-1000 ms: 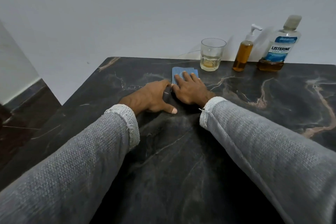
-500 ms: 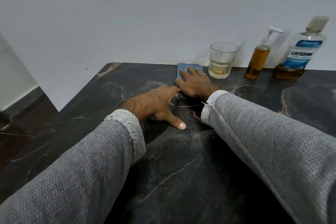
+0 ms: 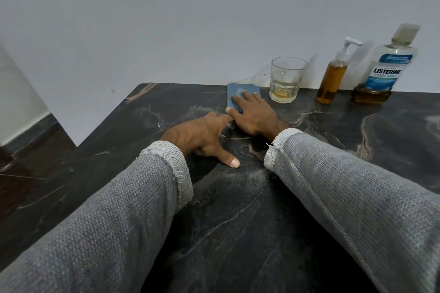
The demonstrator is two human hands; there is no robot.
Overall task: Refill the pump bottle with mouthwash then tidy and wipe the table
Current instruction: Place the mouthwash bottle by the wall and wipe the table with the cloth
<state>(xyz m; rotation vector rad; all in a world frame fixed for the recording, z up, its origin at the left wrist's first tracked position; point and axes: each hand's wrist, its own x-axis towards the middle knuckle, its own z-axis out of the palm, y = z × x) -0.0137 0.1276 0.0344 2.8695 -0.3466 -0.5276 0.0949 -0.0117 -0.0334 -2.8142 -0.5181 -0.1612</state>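
The wiping step seems in hand: the right hand [image 3: 256, 118] presses the blue cloth [image 3: 234, 95] flat under straight fingers, the pump bottle [image 3: 332, 81] stands beyond them to the right, the left hand [image 3: 202, 137] rests spread on the table [image 3: 238, 221], and next the cloth should probably slide over unwiped marble.

Plain pale grey wall [image 3: 166, 19] fills the upper half, w/ a small dark speck low down near the table's far left corner. Table [image 3: 238, 233] is dark marble-look stone w/ tan and white veins, far edge right against the wall. Left of it, dark floor [image 3: 21, 173] w/ thin pale lines; lighter wall section [image 3: 16, 102] at far left w/ dark skirting [image 3: 35, 129] along its base. Light soft, even.
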